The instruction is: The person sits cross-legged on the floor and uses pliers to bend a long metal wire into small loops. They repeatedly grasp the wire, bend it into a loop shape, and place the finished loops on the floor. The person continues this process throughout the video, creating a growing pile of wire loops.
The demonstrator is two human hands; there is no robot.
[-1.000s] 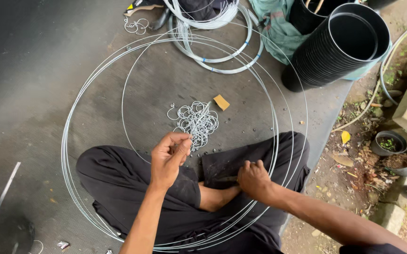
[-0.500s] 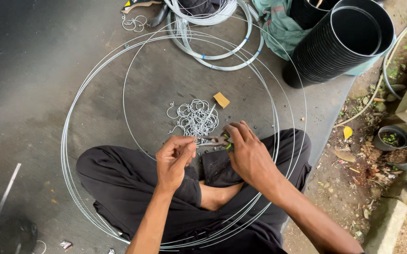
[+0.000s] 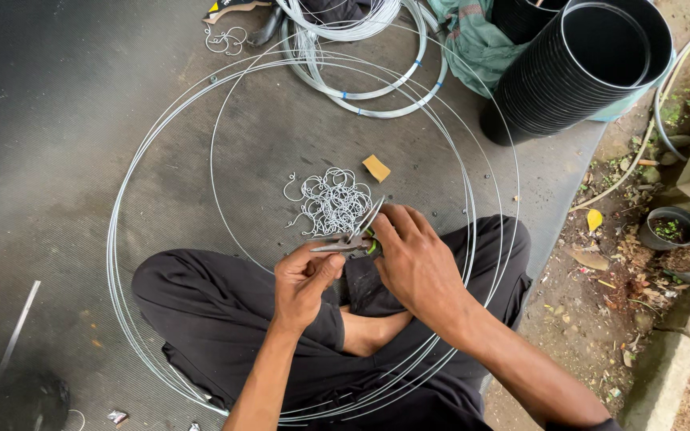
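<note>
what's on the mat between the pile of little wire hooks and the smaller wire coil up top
In the head view, one thing lies between the pile of wire hooks and the smaller wire coil: a small tan block, beside the pile. Otherwise bare dark mat.

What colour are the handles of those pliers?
Green and black, on the pliers in the right hand; head view.

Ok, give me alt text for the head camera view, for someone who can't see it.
A person sits cross-legged on a dark mat inside large wire hoops, right hand working pliers on a wire piece pinched in the left hand. Small bent wire loops lie just ahead; stacked black pots stand beyond.
</note>
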